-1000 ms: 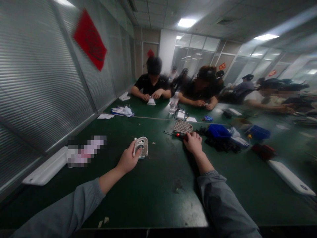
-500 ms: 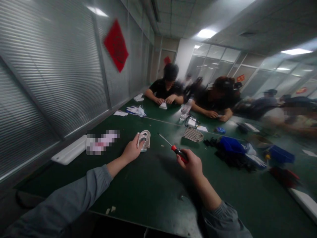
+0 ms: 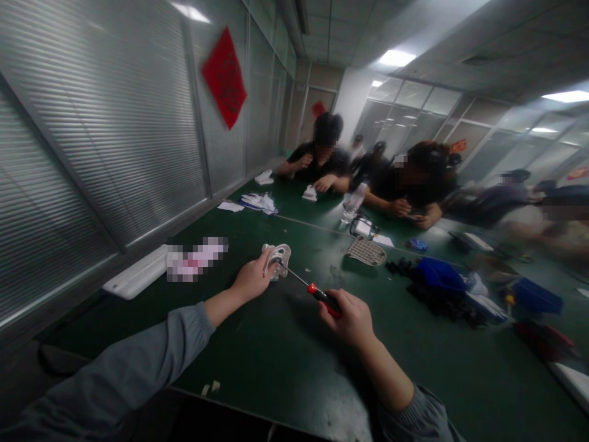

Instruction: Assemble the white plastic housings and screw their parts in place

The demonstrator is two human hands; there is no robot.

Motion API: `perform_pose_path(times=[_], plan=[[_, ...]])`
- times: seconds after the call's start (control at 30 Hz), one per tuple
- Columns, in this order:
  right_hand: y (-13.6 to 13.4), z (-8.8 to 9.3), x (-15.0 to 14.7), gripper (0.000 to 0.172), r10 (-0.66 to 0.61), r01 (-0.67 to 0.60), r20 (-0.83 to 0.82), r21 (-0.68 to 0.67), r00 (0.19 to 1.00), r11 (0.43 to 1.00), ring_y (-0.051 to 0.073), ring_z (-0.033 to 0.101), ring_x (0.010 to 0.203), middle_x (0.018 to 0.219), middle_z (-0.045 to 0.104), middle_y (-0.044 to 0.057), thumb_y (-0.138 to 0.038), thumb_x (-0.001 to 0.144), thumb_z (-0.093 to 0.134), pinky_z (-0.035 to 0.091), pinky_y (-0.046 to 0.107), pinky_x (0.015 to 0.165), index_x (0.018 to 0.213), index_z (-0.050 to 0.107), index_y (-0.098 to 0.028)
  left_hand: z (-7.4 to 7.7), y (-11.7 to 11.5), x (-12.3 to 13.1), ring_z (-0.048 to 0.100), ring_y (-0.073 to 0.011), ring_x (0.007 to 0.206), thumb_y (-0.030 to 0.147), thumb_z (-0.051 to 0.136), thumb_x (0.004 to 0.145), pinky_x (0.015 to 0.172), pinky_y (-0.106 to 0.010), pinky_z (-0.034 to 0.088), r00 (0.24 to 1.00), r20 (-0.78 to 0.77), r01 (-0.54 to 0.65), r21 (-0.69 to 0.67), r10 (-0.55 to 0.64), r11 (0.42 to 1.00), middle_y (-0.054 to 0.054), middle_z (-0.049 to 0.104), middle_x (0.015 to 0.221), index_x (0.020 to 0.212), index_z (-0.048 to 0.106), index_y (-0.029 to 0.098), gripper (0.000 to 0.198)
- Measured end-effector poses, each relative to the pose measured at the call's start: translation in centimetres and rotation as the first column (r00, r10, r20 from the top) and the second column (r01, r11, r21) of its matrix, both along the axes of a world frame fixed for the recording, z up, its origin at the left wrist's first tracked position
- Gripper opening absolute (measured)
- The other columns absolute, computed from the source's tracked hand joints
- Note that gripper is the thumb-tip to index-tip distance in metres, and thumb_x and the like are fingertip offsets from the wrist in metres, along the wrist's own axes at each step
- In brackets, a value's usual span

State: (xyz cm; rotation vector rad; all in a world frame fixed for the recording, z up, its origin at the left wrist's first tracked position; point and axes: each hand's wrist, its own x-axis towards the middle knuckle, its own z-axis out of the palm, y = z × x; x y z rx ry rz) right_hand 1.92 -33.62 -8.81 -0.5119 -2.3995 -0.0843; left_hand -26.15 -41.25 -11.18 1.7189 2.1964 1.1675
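Observation:
A small pale part (image 3: 282, 252) with curved edges and openings is gripped by my left hand (image 3: 253, 277), held above the green table (image 3: 257, 368). The fingers of my right hand (image 3: 352, 316) are wrapped round the red and black handle of a screwdriver (image 3: 323, 298). Its thin metal shaft points up and left, and the tip meets the middle of the pale part, beside my left fingertips. Whether the tip sits inside an opening is too small to tell.
Left lies a long white object (image 3: 138, 273). A perforated oval plate (image 3: 367, 252) and a clear bottle (image 3: 353, 204) stand beyond my right hand. Blue bins (image 3: 440, 274) with black parts are at the right. Two people sit across the table.
My right hand has moved the screwdriver left, and its tip now meets the pale part instead of being apart from it. Across the table, one person's hand has risen toward the face.

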Motion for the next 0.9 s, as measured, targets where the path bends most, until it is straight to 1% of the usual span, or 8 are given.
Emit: perform_pose_path(times=[0.13,0.33,0.43,0.63,0.73,0.9], plan=[[0.13,-0.12,0.08,0.02,0.012,-0.012,-0.007,-0.01,1.0,1.0,0.015,0.061,0.063,0.077,0.067,0.005,-0.034,0.09,0.059,0.045,0.025,0.057,0.098,0.064,-0.016,-0.02,-0.01,-0.05,0.071,-0.0263,0.088,0.041,0.043,0.098,0.075,-0.033,0.052,1.0,-0.005,0.004,-0.013,-0.004,1.0,-0.014,0.072,0.106,0.144,0.042,0.017,0.052],[0.27,-0.21,0.19,0.02,0.01,-0.011,-0.024,-0.04,1.0,0.999,0.014,0.061,0.062,0.077,0.067,0.004,-0.034,0.09,0.06,0.046,0.024,0.057,0.098,0.063,-0.016,-0.26,0.12,-0.16,0.071,-0.0269,0.09,0.041,0.043,0.099,0.076,-0.033,0.051,0.999,-0.032,-0.002,-0.013,0.001,1.0,-0.013,0.073,0.104,0.145,0.04,0.017,0.052],[0.28,-0.16,0.26,0.02,0.002,-0.003,-0.017,-0.06,1.0,0.998,0.015,0.062,0.062,0.077,0.068,0.005,-0.035,0.09,0.059,0.046,0.024,0.057,0.098,0.064,-0.017,-0.27,0.08,-0.19,0.071,-0.0257,0.085,0.041,0.044,0.099,0.075,-0.032,0.051,0.999,-0.05,0.001,-0.027,-0.002,1.0,-0.012,0.073,0.1,0.145,0.04,0.016,0.053],[0.24,0.1,0.3,0.021,0.007,-0.007,-0.004,-0.066,1.0,0.998,0.015,0.063,0.063,0.076,0.068,0.005,-0.036,0.09,0.058,0.047,0.025,0.058,0.097,0.064,-0.017,-0.05,-0.09,-0.17,0.07,-0.0261,0.088,0.038,0.045,0.098,0.079,-0.034,0.051,0.995,-0.089,0.033,-0.02,-0.034,0.999,-0.012,0.072,0.101,0.145,0.04,0.018,0.051],[0.19,0.15,0.22,0.021,-0.011,0.011,-0.003,-0.058,1.0,0.998,0.015,0.063,0.063,0.076,0.069,0.005,-0.036,0.09,0.057,0.047,0.025,0.058,0.096,0.065,-0.018,0.08,-0.16,-0.12,0.07,-0.0243,0.084,0.038,0.046,0.098,0.076,-0.033,0.052,0.996,-0.076,0.043,-0.025,-0.045,0.999,-0.011,0.072,0.097,0.145,0.04,0.018,0.051],[0.14,0.03,0.03,0.021,-0.027,0.026,-0.005,-0.054,1.0,0.998,0.016,0.064,0.063,0.076,0.069,0.005,-0.037,0.09,0.057,0.048,0.025,0.057,0.096,0.064,-0.018,0.32,-0.33,-0.07,0.069,-0.0222,0.078,0.036,0.047,0.097,0.07,-0.03,0.051,0.996,-0.044,0.073,-0.01,-0.073,0.997,-0.01,0.071,0.096,0.145,0.039,0.019,0.051]])
